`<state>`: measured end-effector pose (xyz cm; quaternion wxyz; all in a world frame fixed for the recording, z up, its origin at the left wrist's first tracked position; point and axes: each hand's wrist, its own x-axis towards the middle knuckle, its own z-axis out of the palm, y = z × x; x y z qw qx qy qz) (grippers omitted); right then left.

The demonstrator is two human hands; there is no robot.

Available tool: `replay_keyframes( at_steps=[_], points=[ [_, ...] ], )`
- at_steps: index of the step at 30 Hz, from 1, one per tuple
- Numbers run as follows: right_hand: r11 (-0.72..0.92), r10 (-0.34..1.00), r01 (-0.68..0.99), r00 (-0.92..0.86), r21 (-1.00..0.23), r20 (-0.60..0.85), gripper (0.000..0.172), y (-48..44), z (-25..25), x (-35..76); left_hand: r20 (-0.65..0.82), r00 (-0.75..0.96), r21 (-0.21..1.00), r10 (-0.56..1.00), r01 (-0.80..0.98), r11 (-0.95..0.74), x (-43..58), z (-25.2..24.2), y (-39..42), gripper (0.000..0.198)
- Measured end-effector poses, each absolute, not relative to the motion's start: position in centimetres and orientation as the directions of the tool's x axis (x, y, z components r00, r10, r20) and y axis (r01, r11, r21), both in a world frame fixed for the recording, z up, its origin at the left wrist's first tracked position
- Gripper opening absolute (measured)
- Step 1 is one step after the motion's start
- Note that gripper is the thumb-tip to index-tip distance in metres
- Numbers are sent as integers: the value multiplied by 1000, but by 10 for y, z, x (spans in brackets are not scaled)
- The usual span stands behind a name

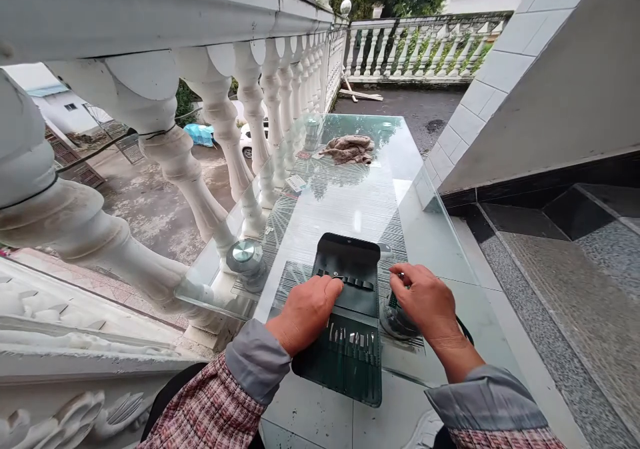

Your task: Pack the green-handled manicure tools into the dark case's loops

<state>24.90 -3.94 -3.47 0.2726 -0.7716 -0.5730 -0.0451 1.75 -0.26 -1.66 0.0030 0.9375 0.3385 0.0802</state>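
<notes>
A dark green tool pouch (pixel 349 315) lies unrolled on the near end of a glass table (pixel 350 195), its flap open and several slim metal tools tucked in the lower pocket. My left hand (pixel 306 312) rests curled on the pouch's left side, fingertips at the strip of loops across its middle. My right hand (pixel 425 299) sits just right of the pouch, fingers bent in a pinch over a small object I cannot make out, with a round metal table fitting (pixel 397 322) under it.
A white stone balustrade (pixel 215 122) runs close along the table's left edge. A crumpled brown cloth (pixel 349 149) lies at the far end, with small cards (pixel 296 183) near the left edge. A tiled wall (pixel 500 82) and dark steps (pixel 565 235) rise on the right.
</notes>
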Motion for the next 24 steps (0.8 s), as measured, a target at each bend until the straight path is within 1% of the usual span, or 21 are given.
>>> replay_keyframes(
  at_steps=[3,4,6,8,10,13,16,19,22,24],
  points=[
    [-209,891,930,309,-303,333,22,-38,-37,247,156,821,49,549,548,-835,18,-17,-2,9],
    [-217,899,935,303,-280,316,22,-38,-37,247,159,833,50,530,529,-847,18,-18,-1,9],
    [-226,910,946,290,-231,295,22,-37,-38,248,161,836,48,525,524,-850,18,-20,1,17],
    [-220,908,957,272,-191,319,23,-37,-39,250,156,820,31,550,553,-833,16,-22,3,25],
    [-181,890,968,237,-177,389,25,-40,-39,249,143,798,2,585,591,-807,15,-26,7,30],
    [-31,851,976,138,-215,507,27,-50,-37,243,109,751,-37,651,658,-752,13,-29,13,33],
    [176,836,944,7,-279,548,24,-64,-37,229,98,720,-48,687,693,-719,14,-28,16,32],
    [300,866,879,-88,-371,493,18,-79,-40,217,112,716,-42,689,697,-716,13,-20,13,28],
    [332,897,830,-131,-448,421,11,-89,-43,213,130,706,2,697,702,-712,9,-11,4,21],
    [339,903,815,-144,-469,404,11,-94,-43,214,125,695,38,708,710,-703,3,-6,-4,18]
  ],
)
